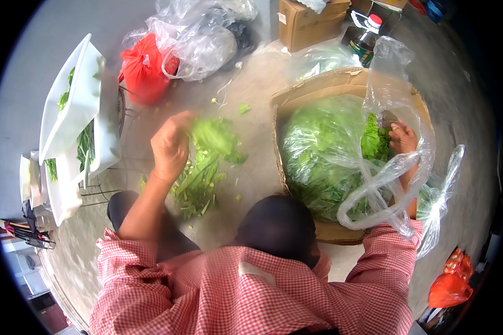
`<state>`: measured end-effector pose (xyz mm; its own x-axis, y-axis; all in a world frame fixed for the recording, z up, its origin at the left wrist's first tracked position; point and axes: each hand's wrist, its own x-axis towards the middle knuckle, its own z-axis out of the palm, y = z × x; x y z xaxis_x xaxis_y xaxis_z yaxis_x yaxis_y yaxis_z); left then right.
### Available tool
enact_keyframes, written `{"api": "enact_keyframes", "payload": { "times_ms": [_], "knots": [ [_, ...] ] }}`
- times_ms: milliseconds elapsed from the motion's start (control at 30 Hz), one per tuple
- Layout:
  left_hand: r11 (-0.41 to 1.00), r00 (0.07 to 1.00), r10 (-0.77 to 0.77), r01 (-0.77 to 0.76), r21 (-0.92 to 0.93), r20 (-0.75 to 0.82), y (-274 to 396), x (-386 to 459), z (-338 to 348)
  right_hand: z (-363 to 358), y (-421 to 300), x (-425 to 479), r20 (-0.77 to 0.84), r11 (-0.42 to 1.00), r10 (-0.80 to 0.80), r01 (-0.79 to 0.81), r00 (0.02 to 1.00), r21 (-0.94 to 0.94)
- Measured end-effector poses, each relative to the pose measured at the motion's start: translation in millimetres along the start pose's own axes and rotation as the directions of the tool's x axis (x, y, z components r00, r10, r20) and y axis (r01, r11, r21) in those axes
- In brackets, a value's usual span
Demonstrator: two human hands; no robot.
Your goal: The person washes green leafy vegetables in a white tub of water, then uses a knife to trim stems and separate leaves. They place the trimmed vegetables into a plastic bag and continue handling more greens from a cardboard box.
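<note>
My left hand (172,146) is closed on a pale green lettuce leaf (213,136), both a little blurred. Beneath it, a heap of trimmed leaves and stems (197,184) lies on the concrete floor in front of my knees. My right hand (402,136) reaches into the mouth of a clear plastic bag, its fingers parted beside loose lettuce leaves (373,136). That clear bag (327,142), packed with green lettuce, sits inside a cut-down cardboard box (318,86). The bag's twisted plastic handles (375,213) drape over my right forearm.
At left, white plastic tubs (105,146) hold green leaves on a wire rack. A red plastic bag (144,71) and clear plastic bags (205,42) lie ahead. Behind the box stand a dark bottle with a red cap (362,44) and a closed carton (312,25).
</note>
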<state>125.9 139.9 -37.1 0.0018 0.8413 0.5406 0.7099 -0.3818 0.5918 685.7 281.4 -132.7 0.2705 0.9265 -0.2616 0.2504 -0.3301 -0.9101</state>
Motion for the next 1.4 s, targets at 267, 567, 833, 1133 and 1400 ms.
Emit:
{"api": "enact_keyframes", "payload": {
  "times_ms": [267,567,833,1133,1400],
  "knots": [
    [0.986,0.994,-0.093,0.085,0.141,0.056,0,-14,-9,-34,-94,-31,0.302,0.773,0.028,-0.212,0.953,0.598],
    [0.995,0.999,-0.011,0.015,0.103,-0.033,5,-12,3,-17,8,-11,0.376,0.562,-0.179,-0.220,0.909,0.798],
    [0.993,0.996,0.059,-0.052,0.110,-0.059,15,-16,-6,41,-71,-105,0.196,0.830,-0.351,0.207,0.915,0.518],
    [0.975,0.979,-0.178,0.163,-0.150,-0.098,15,-28,-8,-3,-158,-115,-0.123,0.626,-0.314,0.303,0.941,0.719],
    [0.597,0.754,-0.649,0.584,-0.550,0.098,36,-23,-7,72,-149,-170,0.341,0.517,-0.450,-0.070,0.825,0.853]
  ]
}}
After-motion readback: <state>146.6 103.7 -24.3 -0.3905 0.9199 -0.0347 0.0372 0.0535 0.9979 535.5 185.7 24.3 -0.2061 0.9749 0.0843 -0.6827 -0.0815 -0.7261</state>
